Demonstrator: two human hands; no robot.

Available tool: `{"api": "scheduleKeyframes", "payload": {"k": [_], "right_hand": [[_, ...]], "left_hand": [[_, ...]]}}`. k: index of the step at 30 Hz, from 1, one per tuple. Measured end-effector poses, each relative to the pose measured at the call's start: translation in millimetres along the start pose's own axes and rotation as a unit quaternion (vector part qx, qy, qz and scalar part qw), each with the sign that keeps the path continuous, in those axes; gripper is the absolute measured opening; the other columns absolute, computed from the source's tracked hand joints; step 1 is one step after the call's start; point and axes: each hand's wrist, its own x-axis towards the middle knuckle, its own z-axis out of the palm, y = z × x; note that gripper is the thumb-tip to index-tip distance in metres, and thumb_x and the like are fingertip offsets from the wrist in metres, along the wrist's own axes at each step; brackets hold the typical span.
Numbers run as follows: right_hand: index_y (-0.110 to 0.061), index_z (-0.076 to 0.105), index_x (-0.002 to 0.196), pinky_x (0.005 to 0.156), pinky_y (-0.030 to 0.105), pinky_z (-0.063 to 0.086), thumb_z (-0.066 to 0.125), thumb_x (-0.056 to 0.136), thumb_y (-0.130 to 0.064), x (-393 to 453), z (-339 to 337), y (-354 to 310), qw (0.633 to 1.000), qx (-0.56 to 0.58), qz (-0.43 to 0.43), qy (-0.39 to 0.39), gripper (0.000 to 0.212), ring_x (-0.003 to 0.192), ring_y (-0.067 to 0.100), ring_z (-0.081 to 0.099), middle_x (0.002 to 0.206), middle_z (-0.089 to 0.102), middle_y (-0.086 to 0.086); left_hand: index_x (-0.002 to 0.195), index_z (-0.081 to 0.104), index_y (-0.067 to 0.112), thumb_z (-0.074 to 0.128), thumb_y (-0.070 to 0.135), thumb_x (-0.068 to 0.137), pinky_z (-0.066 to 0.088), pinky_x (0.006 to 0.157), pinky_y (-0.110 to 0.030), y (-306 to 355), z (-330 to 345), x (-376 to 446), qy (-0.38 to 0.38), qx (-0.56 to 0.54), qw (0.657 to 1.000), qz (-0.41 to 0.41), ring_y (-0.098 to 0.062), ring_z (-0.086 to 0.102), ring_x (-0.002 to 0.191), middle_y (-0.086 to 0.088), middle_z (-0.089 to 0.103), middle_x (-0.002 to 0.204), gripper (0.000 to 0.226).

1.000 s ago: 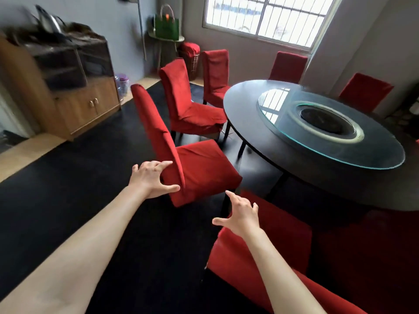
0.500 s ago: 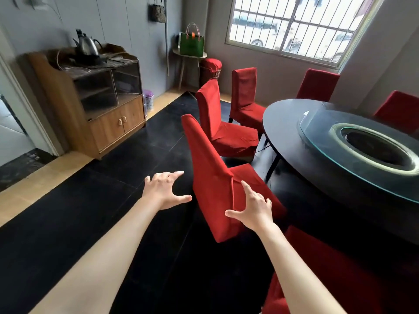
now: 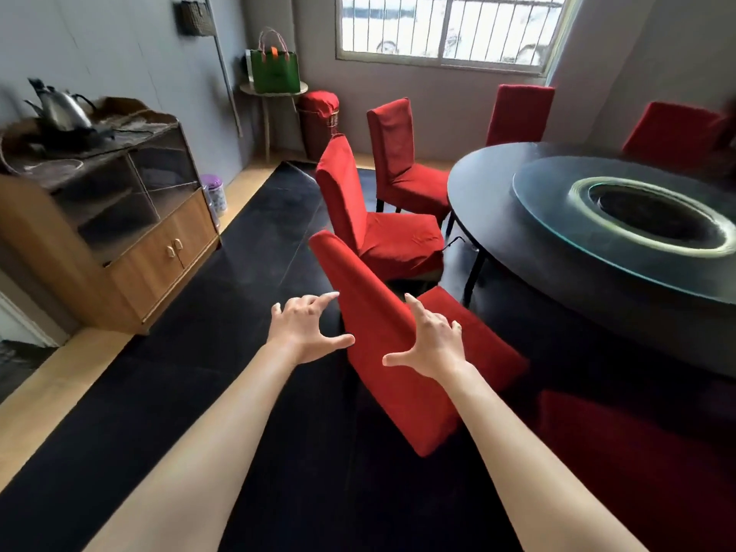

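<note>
A chair in a red cover [image 3: 374, 336] stands in front of me with its back towards me, beside a round black table [image 3: 494, 201]. My left hand [image 3: 304, 330] hovers at the left edge of the chair's back, fingers spread, holding nothing. Over the right side of that back is my right hand [image 3: 432, 344], fingers spread too; whether it touches the fabric I cannot tell. Both arms are stretched forward.
Several more red chairs ring the table, one [image 3: 378, 225] just beyond the near one and another [image 3: 637, 472] at lower right. The table carries a glass turntable [image 3: 557, 217]. A wooden cabinet [image 3: 151, 253] with a kettle stands at left. A black floor mat [image 3: 159, 412] lies underfoot.
The view has swung so the near chair now sits between my hands. Both hands have come closer together, one at each side of its back, fingers still spread.
</note>
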Motion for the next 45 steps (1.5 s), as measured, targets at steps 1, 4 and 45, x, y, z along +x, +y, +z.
{"api": "scheduleKeyframes", "payload": {"k": [1,4,45], "right_hand": [[-0.032,0.009,0.152,0.113,0.054,0.021,0.079,0.056,-0.065,6.8,4.3,-7.6,1.000,-0.005,0.002,0.001,0.123,0.138,0.020,0.035,0.148,0.043,-0.006],[-0.034,0.009,0.152,0.113,0.053,0.022,0.079,0.056,-0.066,27.2,10.2,-25.6,1.000,-0.020,0.017,-0.014,0.123,0.137,0.020,0.036,0.148,0.043,-0.006],[-0.025,0.048,0.130,0.079,0.033,0.050,0.054,0.063,-0.086,44.2,49.9,-15.8,0.927,-0.208,0.312,0.028,0.091,0.091,0.022,0.066,0.099,0.069,-0.001]], "left_hand": [[0.147,0.024,0.043,0.054,0.079,0.068,0.020,0.113,-0.054,-2.7,0.1,7.5,0.004,-0.014,1.000,0.007,-0.019,0.037,0.134,0.005,0.043,0.144,0.091],[0.147,0.025,0.043,0.055,0.078,0.068,0.019,0.114,-0.054,-17.0,3.6,25.8,-0.008,-0.026,0.999,0.027,-0.018,0.035,0.135,0.006,0.043,0.145,0.091],[0.133,0.046,0.038,0.052,0.093,0.038,0.032,0.095,-0.030,-32.5,29.1,243.4,-0.075,0.070,0.914,0.393,-0.014,0.052,0.113,0.011,0.064,0.119,0.110]]}}
